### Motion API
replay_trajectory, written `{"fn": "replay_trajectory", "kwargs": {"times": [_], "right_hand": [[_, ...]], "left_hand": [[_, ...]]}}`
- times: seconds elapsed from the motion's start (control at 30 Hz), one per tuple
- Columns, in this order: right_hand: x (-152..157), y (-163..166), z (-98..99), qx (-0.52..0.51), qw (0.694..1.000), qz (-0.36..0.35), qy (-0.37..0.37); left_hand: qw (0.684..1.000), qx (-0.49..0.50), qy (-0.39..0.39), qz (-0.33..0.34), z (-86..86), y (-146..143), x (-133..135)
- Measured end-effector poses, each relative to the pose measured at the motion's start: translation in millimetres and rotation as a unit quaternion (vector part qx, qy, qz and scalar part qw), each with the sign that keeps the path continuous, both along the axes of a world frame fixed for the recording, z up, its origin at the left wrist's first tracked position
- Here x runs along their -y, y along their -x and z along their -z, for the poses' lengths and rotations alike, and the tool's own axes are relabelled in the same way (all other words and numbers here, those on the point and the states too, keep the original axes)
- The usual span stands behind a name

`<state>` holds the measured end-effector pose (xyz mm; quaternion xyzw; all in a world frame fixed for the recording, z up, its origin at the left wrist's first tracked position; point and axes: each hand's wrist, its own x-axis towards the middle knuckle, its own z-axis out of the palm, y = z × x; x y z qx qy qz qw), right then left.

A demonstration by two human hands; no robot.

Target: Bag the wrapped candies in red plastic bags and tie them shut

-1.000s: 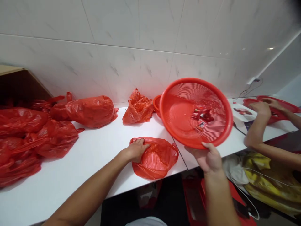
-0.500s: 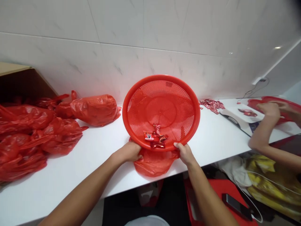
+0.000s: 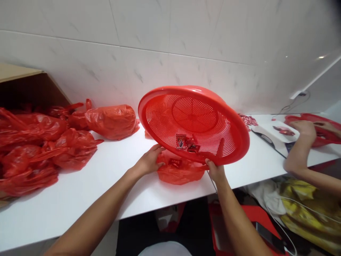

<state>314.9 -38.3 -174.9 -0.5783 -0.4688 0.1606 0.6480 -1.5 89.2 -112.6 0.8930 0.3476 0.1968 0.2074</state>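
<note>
A red mesh plastic basket (image 3: 195, 113) is tilted toward me, its rim low at the front. Several small red wrapped candies (image 3: 188, 143) lie inside near its lower edge. My right hand (image 3: 216, 171) grips the basket's front rim, thumb on top. Below the rim a red plastic bag (image 3: 181, 174) rests on the table with its mouth open, and a wrapped piece shows in it. My left hand (image 3: 149, 160) is at the bag's left edge, its fingers around the plastic and partly hidden under the rim.
Several filled red bags (image 3: 112, 121) lie on the white table (image 3: 106, 185) at the left, by a cardboard box (image 3: 23, 71). At the right, another person's arm (image 3: 303, 156) reaches over a red basket (image 3: 319, 140). A pile of red wrapped candies (image 3: 249, 121) lies near the wall.
The basket has tilted further and shifted right, its left rim lifting away from my left hand. The candies slid within it, and one wrapped piece now shows in the bag.
</note>
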Motion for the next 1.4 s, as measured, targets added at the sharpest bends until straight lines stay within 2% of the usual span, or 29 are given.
{"fn": "replay_trajectory", "kwargs": {"times": [0.1, 0.2, 0.27, 0.37, 0.43, 0.5, 0.6, 0.67, 0.8, 0.9, 0.97, 1.0, 1.07, 1.13, 1.17, 1.2, 1.27, 1.3, 1.4], "right_hand": [[-1, 3, 1.3, 0.028, 0.998, 0.006, -0.052], [-2, 13, -3.3, 0.011, 0.997, 0.020, -0.078], [-2, 18, -10.3, -0.033, 0.996, 0.048, -0.070], [3, 12, -26.4, -0.138, 0.980, 0.131, -0.057], [11, -8, -38.5, -0.185, 0.967, 0.166, -0.061], [22, -37, -47.7, -0.228, 0.958, 0.158, -0.073], [39, -82, -49.3, -0.361, 0.919, 0.138, -0.075], [46, -105, -42.6, -0.437, 0.885, 0.157, -0.042], [45, -130, -27.2, -0.489, 0.849, 0.198, 0.045], [40, -136, -23.1, -0.529, 0.820, 0.206, 0.068], [40, -127, -21.5, -0.540, 0.810, 0.217, 0.073], [41, -117, -20.4, -0.529, 0.817, 0.216, 0.080], [41, -84, -17.7, -0.461, 0.858, 0.195, 0.115], [38, -43, -17.5, -0.314, 0.922, 0.140, 0.176], [34, -23, -19.6, -0.213, 0.947, 0.094, 0.221], [30, -6, -23.7, -0.099, 0.959, 0.064, 0.257], [21, 16, -37.8, 0.088, 0.953, 0.048, 0.287], [17, 21, -47.1, 0.149, 0.945, 0.057, 0.285], [12, 17, -77.0, 0.207, 0.940, 0.074, 0.262]], "left_hand": [[1.000, 0.022, 0.004, -0.008, -3.8, -4, -1], [0.999, 0.038, -0.002, -0.014, -7.4, -4, 3], [0.999, 0.042, -0.010, -0.019, -7.8, -3, 6], [0.996, 0.062, -0.055, -0.013, -6.7, 0, 12], [0.992, 0.090, -0.093, -0.006, -7.1, 3, 17], [0.986, 0.105, -0.125, -0.016, -9.2, 4, 22], [0.980, 0.057, -0.171, -0.081, -13.8, 2, 27], [0.972, 0.007, -0.186, -0.142, -16.2, -3, 28], [0.962, -0.020, -0.154, -0.224, -16.8, -13, 28], [0.964, 0.004, -0.072, -0.254, -14.1, -14, 29], [0.969, 0.034, -0.005, -0.244, -11.7, -10, 29], [0.971, 0.054, 0.021, -0.233, -10.5, -7, 28], [0.970, 0.086, 0.040, -0.225, -8.6, 1, 25], [0.966, 0.094, 0.032, -0.239, -6.9, 8, 20], [0.965, 0.090, 0.039, -0.245, -6.1, 11, 17], [0.964, 0.088, 0.064, -0.243, -5.3, 13, 14], [0.959, 0.095, 0.146, -0.224, -4.8, 14, 7], [0.954, 0.105, 0.183, -0.212, -5.4, 14, 5], [0.941, 0.170, 0.209, -0.205, -13.1, 14, -1]]}}
